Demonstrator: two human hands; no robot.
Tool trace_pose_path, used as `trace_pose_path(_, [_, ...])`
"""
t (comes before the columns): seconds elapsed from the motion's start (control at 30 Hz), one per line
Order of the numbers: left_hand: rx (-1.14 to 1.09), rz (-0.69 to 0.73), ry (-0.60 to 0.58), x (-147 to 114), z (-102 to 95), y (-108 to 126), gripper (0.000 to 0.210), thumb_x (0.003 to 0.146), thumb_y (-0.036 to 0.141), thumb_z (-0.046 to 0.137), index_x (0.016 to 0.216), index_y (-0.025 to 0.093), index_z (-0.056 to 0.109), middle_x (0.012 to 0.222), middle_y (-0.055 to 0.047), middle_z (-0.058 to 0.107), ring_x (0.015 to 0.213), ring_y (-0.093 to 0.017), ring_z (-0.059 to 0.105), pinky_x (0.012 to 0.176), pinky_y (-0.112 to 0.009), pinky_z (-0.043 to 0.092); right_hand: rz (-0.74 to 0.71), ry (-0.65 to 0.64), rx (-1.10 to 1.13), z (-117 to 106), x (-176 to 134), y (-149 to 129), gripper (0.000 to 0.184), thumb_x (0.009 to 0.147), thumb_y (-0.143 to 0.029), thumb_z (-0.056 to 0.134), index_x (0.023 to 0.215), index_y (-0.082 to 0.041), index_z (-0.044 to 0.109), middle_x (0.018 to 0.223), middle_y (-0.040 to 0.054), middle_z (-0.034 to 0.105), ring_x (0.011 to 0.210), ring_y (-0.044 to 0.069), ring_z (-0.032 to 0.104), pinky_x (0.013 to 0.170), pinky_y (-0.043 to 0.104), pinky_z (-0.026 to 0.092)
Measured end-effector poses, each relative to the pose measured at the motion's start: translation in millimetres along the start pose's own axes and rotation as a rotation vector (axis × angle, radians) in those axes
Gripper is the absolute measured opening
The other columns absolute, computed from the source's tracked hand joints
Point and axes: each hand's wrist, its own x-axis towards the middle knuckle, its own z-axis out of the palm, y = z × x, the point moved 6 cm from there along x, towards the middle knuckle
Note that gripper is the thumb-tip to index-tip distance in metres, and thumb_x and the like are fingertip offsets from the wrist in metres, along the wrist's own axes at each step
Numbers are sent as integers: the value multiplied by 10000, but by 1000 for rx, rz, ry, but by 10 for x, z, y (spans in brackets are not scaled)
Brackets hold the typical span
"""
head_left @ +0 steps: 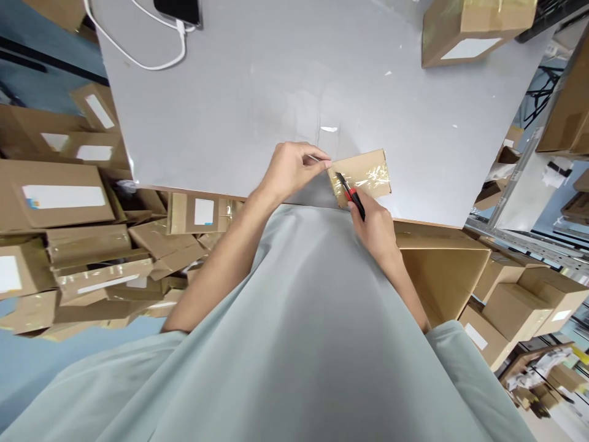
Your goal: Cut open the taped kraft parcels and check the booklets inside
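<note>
A small flat cardboard box (361, 169) lies tilted near the table's front edge, with shiny clear tape across its top. My left hand (294, 166) has thumb and forefinger pinched at the box's upper left corner. Whether a loose bit of tape is also between those fingertips is too small to tell. Wrapped in my right hand (378, 227) is a red and black utility knife (353, 197). Its tip points up and left over the taped face; I cannot tell whether the blade touches it.
On the grey table (207, 123) are a taped carton (460, 37) at the back right and a black device (179, 9) with a white cable (161, 66). Piled cartons (64, 190) stand at left. An open carton (442, 276) sits below the right front edge.
</note>
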Motion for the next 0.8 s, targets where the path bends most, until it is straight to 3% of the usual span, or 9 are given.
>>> trace_pose_path(0.13, [-34, -7, -21, 2, 45, -34, 195, 888, 444, 875, 954, 262, 882, 1020, -51, 864, 948, -249, 815, 932, -390, 684, 24, -35, -85, 62, 31, -41, 499, 1148, -356, 428, 1599, -234, 603, 1374, 139, 801, 1134, 350, 782, 944, 416, 590])
trace_pose_path(0.43, [-33, 5, -4, 26, 44, -42, 120, 913, 316, 806, 970, 251, 889, 1031, -37, 858, 975, -247, 805, 968, -400, 676, 87, -97, -184, 138, 46, -96, 549, 1155, -390, 427, 1657, -206, 551, 1184, 162, 839, 979, 362, 805, 910, 456, 595])
trace_pose_path(0.63, [-46, -8, 19, -17, 73, 12, 95, 901, 299, 822, 962, 265, 886, 1051, -28, 853, 957, -231, 806, 966, -387, 681, 130, -82, -246, 236, 28, -165, 556, 1171, -384, 361, 1662, -178, 519, 1021, 158, 832, 891, 355, 805, 888, 484, 610])
trace_pose_path(0.8, [-54, -25, 67, -18, 116, -89, 121, 902, 336, 833, 994, 277, 885, 1033, -23, 852, 979, -240, 798, 950, -391, 685, 121, -21, -235, 345, 39, -223, 517, 1196, -357, 298, 1616, -161, 528, 907, 152, 805, 911, 353, 808, 891, 492, 608])
